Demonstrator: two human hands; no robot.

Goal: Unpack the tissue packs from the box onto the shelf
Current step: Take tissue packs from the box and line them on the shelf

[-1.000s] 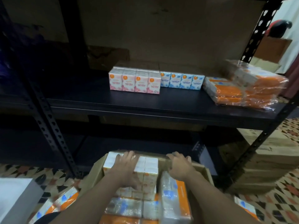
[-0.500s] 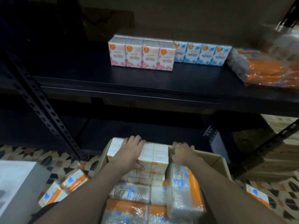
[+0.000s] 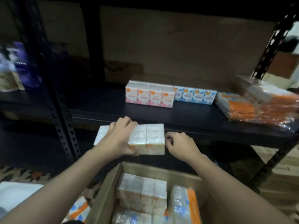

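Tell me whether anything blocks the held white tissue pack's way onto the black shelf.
Nothing visible does. The white plastic-wrapped tissue pack in the left hand is at the front edge of the black metal shelf; bare board lies beyond, before the pink tissue packs.

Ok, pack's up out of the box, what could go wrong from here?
Only the left hand plainly holds the pack; the right hand is curled beside it, so the grip could slip and drop it into the box. The pack hangs at the shelf edge and could catch on it. Pushed deep, it could knock the pink packs.
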